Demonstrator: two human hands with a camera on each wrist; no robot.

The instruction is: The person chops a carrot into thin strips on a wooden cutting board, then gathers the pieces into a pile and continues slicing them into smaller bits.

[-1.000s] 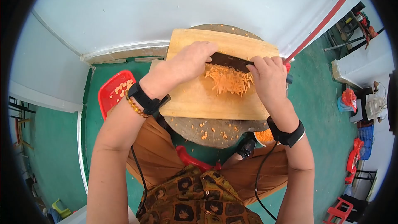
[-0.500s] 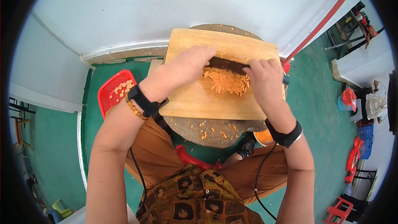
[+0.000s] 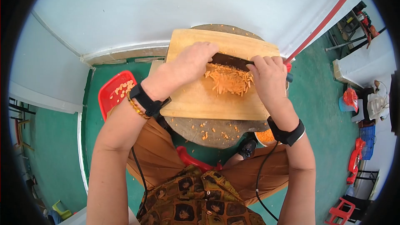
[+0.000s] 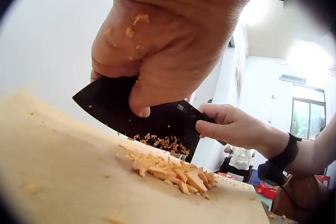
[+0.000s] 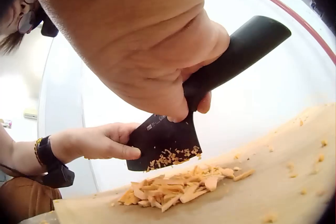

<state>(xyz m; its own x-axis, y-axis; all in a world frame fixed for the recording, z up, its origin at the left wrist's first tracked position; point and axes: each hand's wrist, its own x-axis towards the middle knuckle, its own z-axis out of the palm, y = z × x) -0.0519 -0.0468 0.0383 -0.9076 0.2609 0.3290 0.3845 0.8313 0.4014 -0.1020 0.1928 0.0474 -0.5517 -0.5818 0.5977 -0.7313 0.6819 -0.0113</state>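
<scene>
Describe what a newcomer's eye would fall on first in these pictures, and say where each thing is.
Probably the bright heap of cut orange pieces on the wooden board. Just beyond it, left hand and right hand hold a dark cleaver, crumbs clinging to its blade. At the head view's left, a red basin of orange bits also stands out.

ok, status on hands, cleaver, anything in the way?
Left hand pinching cleaver blade; right hand gripping handle-blade junction. Orange vegetable strips piled on wooden cutting board. Crumbs on blade; no obstruction seen.
</scene>
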